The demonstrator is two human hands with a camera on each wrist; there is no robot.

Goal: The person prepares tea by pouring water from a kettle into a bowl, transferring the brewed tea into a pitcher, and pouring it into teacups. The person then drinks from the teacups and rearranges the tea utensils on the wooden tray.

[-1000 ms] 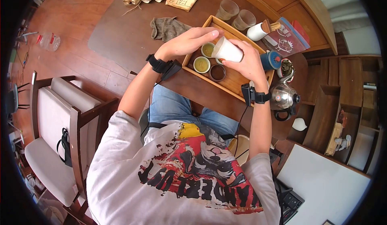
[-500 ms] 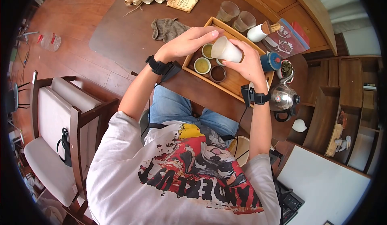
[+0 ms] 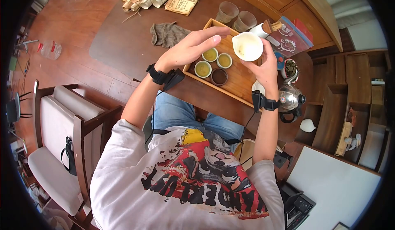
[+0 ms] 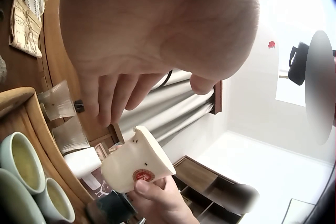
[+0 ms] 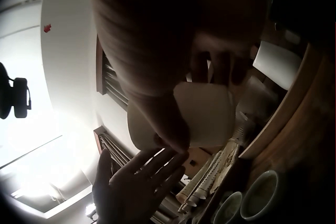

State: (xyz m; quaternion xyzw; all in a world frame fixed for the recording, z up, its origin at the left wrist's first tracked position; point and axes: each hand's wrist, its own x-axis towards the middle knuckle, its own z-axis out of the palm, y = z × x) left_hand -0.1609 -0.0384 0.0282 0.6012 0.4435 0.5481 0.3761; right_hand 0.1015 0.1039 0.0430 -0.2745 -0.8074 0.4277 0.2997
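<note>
A white spouted pitcher is held above the tray by the right hand, thumb and fingers round its side. Its mouth faces the head camera, with a little residue inside. In the left wrist view the pitcher shows a red round mark near the thumb. The left hand hovers over the tray's left part, fingers straight, holding nothing. Below the hands stand three cups of yellow-green liquid, one being the near cup, and a dark cup.
The wooden tray lies on the brown table. Two clear glasses, a white holder, a plastic bag and rolled papers are behind. A grey cloth lies left; a glass kettle stands right.
The right hand has moved right with the pitcher and turned it more upright, uncovering the cup beneath. The left hand has shifted slightly, staying straight-fingered. The head view has shifted a little.
</note>
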